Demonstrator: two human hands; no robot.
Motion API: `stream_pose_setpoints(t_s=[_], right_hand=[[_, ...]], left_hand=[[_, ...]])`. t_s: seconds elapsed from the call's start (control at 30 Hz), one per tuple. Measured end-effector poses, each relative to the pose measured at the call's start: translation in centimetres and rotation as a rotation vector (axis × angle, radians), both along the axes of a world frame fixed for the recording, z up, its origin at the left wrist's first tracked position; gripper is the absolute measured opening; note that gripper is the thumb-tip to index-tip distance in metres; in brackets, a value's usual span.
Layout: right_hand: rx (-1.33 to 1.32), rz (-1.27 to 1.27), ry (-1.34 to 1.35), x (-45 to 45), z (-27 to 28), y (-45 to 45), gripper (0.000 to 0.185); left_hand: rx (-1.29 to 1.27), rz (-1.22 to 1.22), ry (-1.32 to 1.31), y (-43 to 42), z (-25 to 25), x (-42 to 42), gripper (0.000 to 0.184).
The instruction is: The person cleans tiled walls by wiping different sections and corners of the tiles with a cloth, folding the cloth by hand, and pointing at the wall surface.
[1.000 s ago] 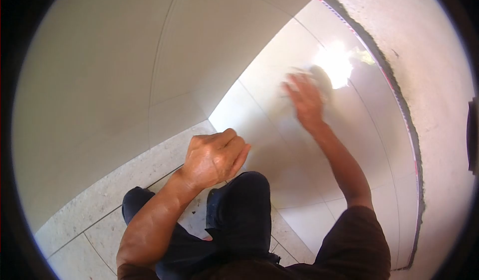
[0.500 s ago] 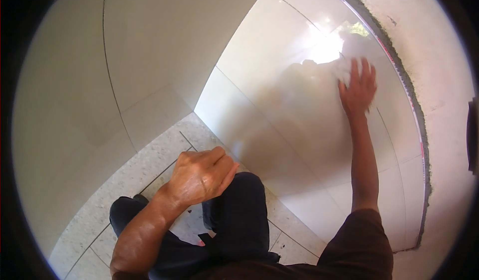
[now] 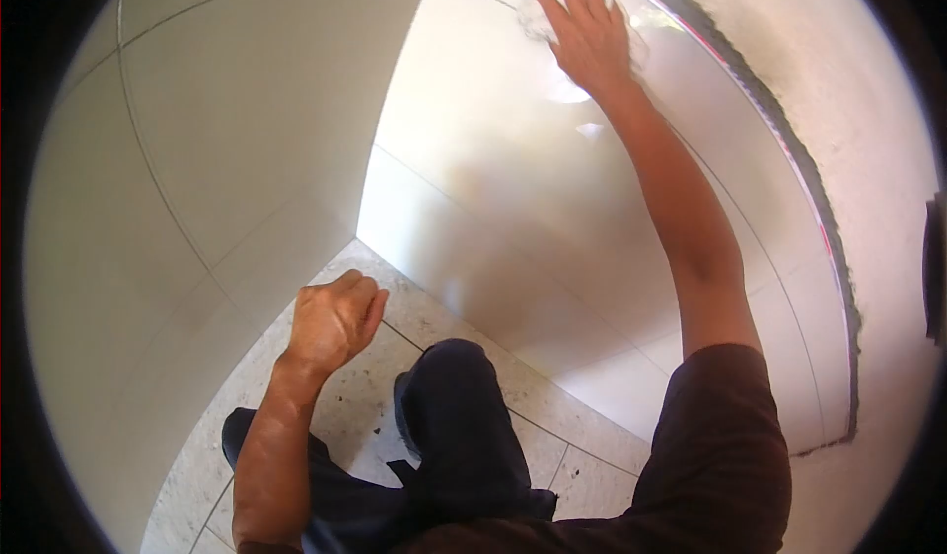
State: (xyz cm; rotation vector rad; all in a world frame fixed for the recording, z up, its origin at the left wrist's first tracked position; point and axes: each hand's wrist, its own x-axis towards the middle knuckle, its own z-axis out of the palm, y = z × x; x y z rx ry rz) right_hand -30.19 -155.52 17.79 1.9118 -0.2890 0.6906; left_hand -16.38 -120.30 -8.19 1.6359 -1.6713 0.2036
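High on the glossy pale tiled wall [image 3: 513, 209], my right hand [image 3: 595, 46] lies with its fingers stretched out. Under the palm, a pale crumpled cloth [image 3: 534, 19] shows at both sides, pressed against the tile; its exact material is hard to make out. My left hand [image 3: 335, 319] is closed in a fist in front of my left knee, touching nothing that I can see. The inside of that fist is hidden.
Another tiled wall [image 3: 266, 110] meets the first in a corner at the left. A strip with red and blue marks [image 3: 712, 47] runs along the tile edge beside grey mortar [image 3: 811, 164]. My bent legs [image 3: 464, 426] are over the speckled floor tiles [image 3: 345, 406].
My right hand has slid up and to the left across the tile with the cloth. My left fist has shifted left and slightly up in view, and the view has turned slightly.
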Motion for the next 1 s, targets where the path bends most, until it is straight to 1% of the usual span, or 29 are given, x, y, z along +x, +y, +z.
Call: stream_pose_setpoints(t_s=[0.03,0.1,0.17,0.2,0.27,0.4,0.47,0.5,0.57,0.6,0.67,0.7,0.77,0.8,0.83,0.9,0.93,1.0], right_hand=[[0.032,-0.053,-0.023,-2.8,-0.1,0.5,0.068],[0.025,-0.075,-0.081,-9.1,-0.5,2.0,0.070],[0.036,-0.082,-0.154,-16.2,-1.0,3.5,0.076],[0.047,-0.083,-0.175,-19.6,-1.2,4.0,0.078],[0.019,-0.144,-0.222,-26.5,-1.7,4.8,0.083],[0.008,-0.275,-0.306,-37.2,-2.3,8.4,0.084],[0.015,-0.348,-0.394,-41.2,-2.6,9.3,0.081],[0.013,-0.351,-0.393,-43.0,-2.7,9.8,0.081],[-0.012,-0.403,-0.603,-46.0,-3.0,10.3,0.075],[-0.012,-0.398,-0.601,-47.0,-3.2,10.3,0.075],[-0.059,-0.437,-0.839,-48.7,-4.0,10.3,0.072],[-0.058,-0.437,-0.836,-48.7,-4.2,9.9,0.072],[-0.076,-0.434,-1.038,-48.7,-4.4,8.7,0.072],[-0.067,-0.394,-1.121,-48.0,-4.4,8.1,0.074],[-0.067,-0.398,-1.117,-46.9,-4.4,8.0,0.074],[-0.119,-0.356,-0.845,-44.5,-4.5,8.0,0.076],[-0.068,-0.314,-0.798,-42.4,-4.9,8.1,0.077],[-0.018,-0.322,-0.630,-39.2,-5.8,8.2,0.079]], left_hand=[[0.027,0.006,-0.001,0.2,0.0,0.0,0.022],[-0.007,-0.027,0.017,0.8,0.2,-0.2,0.021],[0.015,0.025,0.110,1.5,0.3,-0.2,0.021],[0.012,0.000,0.106,1.8,0.4,-0.3,0.021],[-0.008,0.042,0.126,2.6,0.6,-0.2,0.020],[0.018,0.045,0.072,3.7,0.7,-0.3,0.019],[0.014,0.026,0.069,4.0,0.9,-0.6,0.018],[0.013,0.027,0.066,4.3,1.0,-0.5,0.018],[0.014,0.030,0.074,4.7,1.5,-0.6,0.018],[0.016,0.034,0.080,5.0,1.7,-0.5,0.018],[0.009,0.040,0.093,5.3,1.8,-0.3,0.019],[0.002,0.045,0.104,5.4,1.9,-0.2,0.019],[0.022,0.060,0.117,5.7,2.1,-0.1,0.019],[0.035,0.075,0.127,5.7,2.1,-0.1,0.019],[0.039,0.072,0.130,5.6,2.1,-0.1,0.019],[0.041,0.058,0.095,5.1,1.9,0.0,0.019],[0.046,0.056,0.095,4.8,1.7,0.1,0.019],[0.084,0.065,0.034,3.9,1.3,0.2,0.019]])
